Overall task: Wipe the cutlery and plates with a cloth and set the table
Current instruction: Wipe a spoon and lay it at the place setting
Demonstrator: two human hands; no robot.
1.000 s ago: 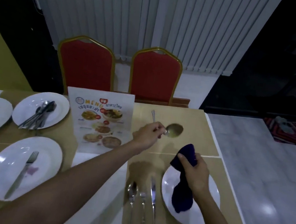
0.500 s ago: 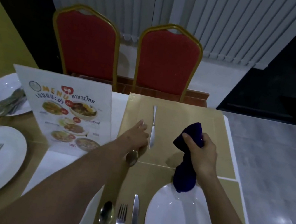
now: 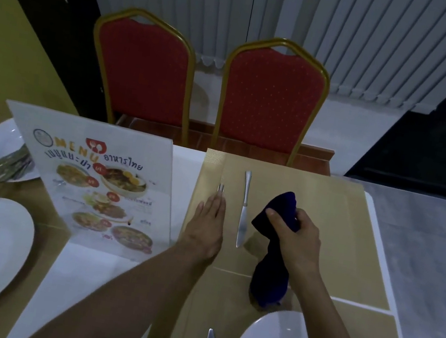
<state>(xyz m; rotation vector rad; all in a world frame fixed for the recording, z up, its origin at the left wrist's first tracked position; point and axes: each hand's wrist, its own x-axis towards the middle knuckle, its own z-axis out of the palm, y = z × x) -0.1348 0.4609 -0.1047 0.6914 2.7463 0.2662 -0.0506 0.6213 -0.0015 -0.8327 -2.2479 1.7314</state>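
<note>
- The spoon (image 3: pixel 221 188), held up in the air a second ago, now lies on the far mat (image 3: pixel 327 203) in mid-frame, just left of the knife (image 3: pixel 244 210). Only its handle tip shows past the fingertips.
- The left hand (image 3: pixel 208 225) has gone from pinching the spoon to lying flat on it, fingers straight and pressed together.
- The right hand (image 3: pixel 296 236) is curled round the bunched dark cloth (image 3: pixel 271 264), as before. The cloth hangs down to the mat, right of the knife.
- This likely means the far setting has gained its spoon. It still lacks a plate; the one at lower right (image 3: pixel 262 336) belongs to the near setting.
</note>
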